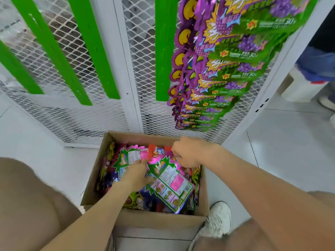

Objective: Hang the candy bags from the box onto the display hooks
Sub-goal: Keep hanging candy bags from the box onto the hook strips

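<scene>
Box: An open cardboard box [155, 221] was set on the floor [281, 160] at the foot of a white mesh rack [145, 69], heaped with candy bags.
Bag: One bag [172, 185] was laid on top of the heap, back side up; pink foil, a jagged green border and a white printed panel were shown.
Long axis: The bag was laid aslant, its top end far in the box and its bottom end towards the near wall, leaning a little to the right.
Right grip: The right grip [186, 153] was held over the bag's top end with the fingers curled down. The top edge was judged to be pinched, though the contact was partly hidden by the hand itself.
Left grip: The left grip [135, 173] was laid flat, fingers stretched, on a second bag [129, 157] just to the left. It was blurred, and nothing was seen curled in it.
Nearer hand: The right grip was placed at the end by which the bag would be hung. The left grip was placed beside the bag's left edge.
Hung bags: A column of purple and green hung bags [226, 66] was seen above and to the right of the box. The hooks were hidden behind them.
Coming move: A lift up and to the right was judged to be called for, top end leading.
</scene>
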{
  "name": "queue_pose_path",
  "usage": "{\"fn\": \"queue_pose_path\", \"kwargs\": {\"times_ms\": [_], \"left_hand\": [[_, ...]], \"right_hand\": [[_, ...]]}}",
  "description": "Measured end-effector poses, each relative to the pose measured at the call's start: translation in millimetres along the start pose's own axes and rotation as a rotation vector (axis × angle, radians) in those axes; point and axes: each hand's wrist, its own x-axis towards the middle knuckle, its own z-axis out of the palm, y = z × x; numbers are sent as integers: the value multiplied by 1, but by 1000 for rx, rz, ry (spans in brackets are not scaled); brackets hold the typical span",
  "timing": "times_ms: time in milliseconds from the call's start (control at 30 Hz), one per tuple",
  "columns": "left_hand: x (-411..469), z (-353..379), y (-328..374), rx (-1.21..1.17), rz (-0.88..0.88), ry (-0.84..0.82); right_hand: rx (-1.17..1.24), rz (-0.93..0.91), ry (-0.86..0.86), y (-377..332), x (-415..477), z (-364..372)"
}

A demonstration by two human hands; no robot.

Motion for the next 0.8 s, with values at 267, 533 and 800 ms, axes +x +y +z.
{"fn": "queue_pose_path", "kwargs": {"times_ms": [267, 533, 800], "left_hand": [[12, 16, 2, 88, -117, 205], [3, -37, 8, -416, -35, 189], [-73, -158, 54, -1025, -58, 176]], "right_hand": [[-23, -21, 9, -8, 24, -12], [-48, 9, -49, -31, 19, -36], [301, -110, 33, -47, -26, -54]]}}
